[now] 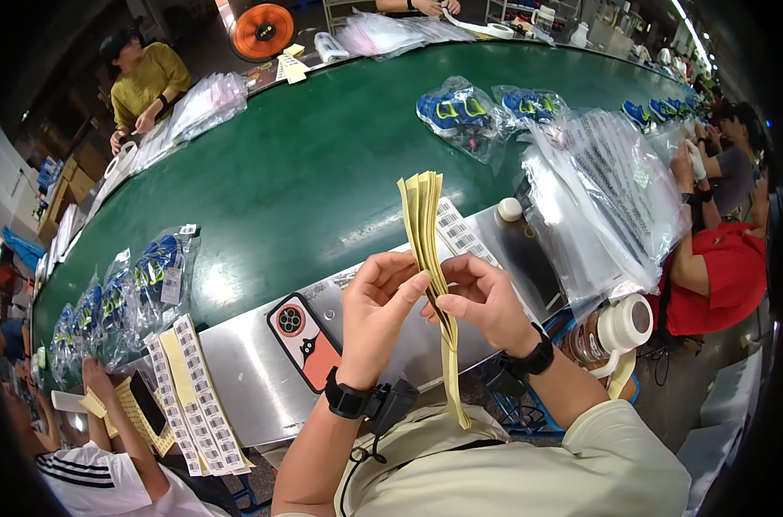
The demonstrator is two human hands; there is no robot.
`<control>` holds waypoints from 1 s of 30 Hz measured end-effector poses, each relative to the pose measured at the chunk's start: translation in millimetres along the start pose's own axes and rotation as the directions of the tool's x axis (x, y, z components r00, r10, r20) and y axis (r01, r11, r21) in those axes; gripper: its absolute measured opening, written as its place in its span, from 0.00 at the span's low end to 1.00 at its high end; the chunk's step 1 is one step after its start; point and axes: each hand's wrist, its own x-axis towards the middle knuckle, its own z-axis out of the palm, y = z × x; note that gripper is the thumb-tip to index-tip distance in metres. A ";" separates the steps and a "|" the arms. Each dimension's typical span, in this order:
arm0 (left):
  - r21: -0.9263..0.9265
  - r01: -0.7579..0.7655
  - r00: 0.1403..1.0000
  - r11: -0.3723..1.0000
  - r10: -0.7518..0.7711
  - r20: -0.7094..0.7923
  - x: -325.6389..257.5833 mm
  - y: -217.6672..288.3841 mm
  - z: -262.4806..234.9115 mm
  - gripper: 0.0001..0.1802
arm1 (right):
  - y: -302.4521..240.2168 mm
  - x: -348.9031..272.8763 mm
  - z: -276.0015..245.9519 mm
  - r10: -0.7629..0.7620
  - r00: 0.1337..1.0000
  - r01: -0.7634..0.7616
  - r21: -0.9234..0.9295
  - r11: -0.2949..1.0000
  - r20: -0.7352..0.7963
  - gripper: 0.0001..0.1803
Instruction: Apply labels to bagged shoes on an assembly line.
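A bundle of long, narrow yellow paper strips (423,215) stands upright between my two hands, its top ends fanned apart and its tail hanging toward my lap. My left hand (381,297) grips the bundle from the left, with the thumb pressed against its edge. From the other side my right hand (484,303) pinches the same strips at mid-length. Behind the hands, a sheet of printed labels (462,231) lies partly hidden on the metal ledge (266,398). A phone in a black and coral case (305,343) rests on the ledge left of my left hand.
Label sheets (197,396) lie at the ledge's left end. Bagged blue shoes (159,267) sit on the green conveyor belt (296,172), with more bagged shoes (453,112) farther off. Clear plastic bags (602,189) and a white-lidded jug (624,323) are at right. Co-workers flank me.
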 end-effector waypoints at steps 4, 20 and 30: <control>0.060 -0.038 0.999 0.997 0.038 0.005 0.3 -0.8 1.0 0.14 | 2.8 -0.5 0.5 -0.034 0.999 0.035 -0.097 0.995 0.007 0.20; 0.064 -0.022 1.000 0.998 0.022 -0.004 0.1 -1.7 1.7 0.13 | 2.9 -1.3 -1.8 -0.030 0.999 0.031 -0.014 0.999 0.032 0.20; 0.080 0.000 1.000 0.997 0.001 -0.019 0.0 -1.8 3.2 0.13 | 4.3 -2.7 -2.5 -0.015 1.000 0.016 -0.043 0.999 0.020 0.21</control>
